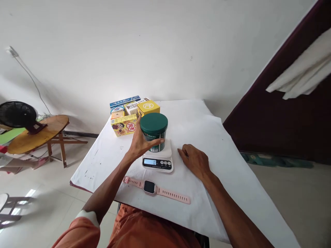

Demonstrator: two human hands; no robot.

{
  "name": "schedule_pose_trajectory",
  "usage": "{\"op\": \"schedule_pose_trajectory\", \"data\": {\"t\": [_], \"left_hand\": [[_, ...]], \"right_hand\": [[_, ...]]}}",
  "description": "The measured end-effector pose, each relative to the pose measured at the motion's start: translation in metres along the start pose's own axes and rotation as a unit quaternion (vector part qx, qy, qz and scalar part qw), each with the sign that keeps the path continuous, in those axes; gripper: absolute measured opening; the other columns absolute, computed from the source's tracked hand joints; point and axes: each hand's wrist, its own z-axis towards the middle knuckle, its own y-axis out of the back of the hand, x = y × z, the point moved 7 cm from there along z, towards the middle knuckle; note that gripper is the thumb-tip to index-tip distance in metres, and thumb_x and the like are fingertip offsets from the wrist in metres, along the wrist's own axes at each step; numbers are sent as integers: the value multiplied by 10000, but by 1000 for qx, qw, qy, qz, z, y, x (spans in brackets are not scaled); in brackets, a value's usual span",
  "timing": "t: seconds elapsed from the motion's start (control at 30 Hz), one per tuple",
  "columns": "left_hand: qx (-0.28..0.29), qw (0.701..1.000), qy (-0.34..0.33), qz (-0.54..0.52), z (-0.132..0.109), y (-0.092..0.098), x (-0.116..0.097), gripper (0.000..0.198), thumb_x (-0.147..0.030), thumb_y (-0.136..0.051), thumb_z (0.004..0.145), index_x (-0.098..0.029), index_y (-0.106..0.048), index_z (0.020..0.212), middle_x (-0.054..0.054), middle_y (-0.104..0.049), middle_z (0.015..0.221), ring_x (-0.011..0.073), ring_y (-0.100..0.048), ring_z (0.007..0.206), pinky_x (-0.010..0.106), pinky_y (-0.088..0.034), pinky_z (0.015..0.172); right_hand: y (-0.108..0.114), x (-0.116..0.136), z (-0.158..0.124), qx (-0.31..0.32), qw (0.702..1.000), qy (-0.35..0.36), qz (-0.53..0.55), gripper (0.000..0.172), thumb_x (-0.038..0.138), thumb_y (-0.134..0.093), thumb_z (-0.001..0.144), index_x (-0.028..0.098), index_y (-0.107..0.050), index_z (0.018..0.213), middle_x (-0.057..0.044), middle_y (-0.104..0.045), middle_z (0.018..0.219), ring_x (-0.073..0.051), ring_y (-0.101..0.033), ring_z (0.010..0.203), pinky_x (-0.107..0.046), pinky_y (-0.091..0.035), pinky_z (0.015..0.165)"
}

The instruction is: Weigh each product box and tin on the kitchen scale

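In the head view, the left hand [139, 143] grips the green tub [154, 124], which is over the white scale [158, 162]; whether they touch is unclear. Left of that hand stands a yellow box [122, 126]; nearer the person lies a pink watch [149, 187]. The right hand [196, 161], right of the scale, curls loosely, empty.

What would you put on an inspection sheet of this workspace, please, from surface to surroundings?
Surface: white tablecloth, dark marks near the front-left corner.
Job's things: green tub over the scale; the display seems to read 0; contact between them cannot be told.
Clutter: boxes grouped at the back left; pink-strapped watch in front of the scale.
Hands: left hand grips the tub; right hand curled beside the scale.
Cables: cord hanging down the wall, left.
Surroundings: fan on a wooden side table.
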Motion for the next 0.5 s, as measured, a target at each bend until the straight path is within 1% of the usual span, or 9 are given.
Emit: {"op": "schedule_pose_trajectory", "data": {"t": [0.1, 0.17, 0.2, 0.27, 0.37, 0.43, 0.5], "left_hand": [[-16, 998, 30, -54, 2, -6, 4, 984, -501, -951, 595, -215, -485, 1413, 151, -616, 1374, 340, -604, 1294, 485, -500, 1092], [-35, 996, 52, -70, 0, -3, 6, 931, -484, -968, 559, -210, -537, 1337, 136, -664, 1289, 331, -651, 1207, 477, -536, 1035], [-48, 994, 56, -76, -1, 3, 6, 920, -478, -972, 548, -209, -547, 1318, 132, -673, 1272, 330, -657, 1195, 476, -543, 1024], [-74, 993, 51, -79, -6, 20, 4, 907, -471, -964, 563, -213, -544, 1324, 129, -670, 1289, 324, -651, 1216, 470, -545, 1031], [-121, 991, 40, -48, -20, 58, 4, 892, -479, -937, 607, -228, -521, 1355, 118, -652, 1335, 308, -630, 1261, 455, -532, 1059], [-151, 987, 62, -10, -32, 84, 13, 873, -484, -930, 611, -235, -519, 1339, 105, -660, 1314, 298, -648, 1224, 449, -545, 1031], [-178, 978, 100, 38, -44, 105, 30, 844, -474, -930, 599, -240, -528, 1303, 93, -676, 1264, 297, -668, 1166, 451, -561, 982]], "right_hand": [[0, -1, -2, -12, 1000, 11, 11, 344, 435, -403, 993, 245, -419, 706, -24, -587, 726, -166, -499, 605, -295, -302, 582], [0, -1, -3, -19, 1000, 18, 16, 364, 468, -394, 989, 247, -408, 700, -25, -583, 714, -167, -495, 593, -297, -300, 572], [-1, -2, -3, -20, 999, 22, 18, 375, 483, -388, 988, 249, -399, 695, -24, -579, 707, -167, -492, 585, -297, -299, 566], [-1, -2, -3, -19, 999, 25, 21, 386, 497, -382, 981, 251, -377, 684, -22, -572, 696, -166, -485, 575, -296, -298, 560], [-3, -4, -3, -17, 999, 21, 18, 379, 496, -387, 962, 253, -355, 672, -22, -566, 687, -169, -474, 571, -296, -293, 556], [-4, -4, -3, -16, 1000, 16, 16, 379, 500, -391, 954, 254, -353, 668, -23, -564, 685, -170, -467, 569, -297, -289, 557], [-4, -5, -3, -15, 1000, 15, 18, 380, 507, -398, 949, 254, -356, 668, -25, -567, 691, -171, -466, 570, -297, -289, 559]]}}
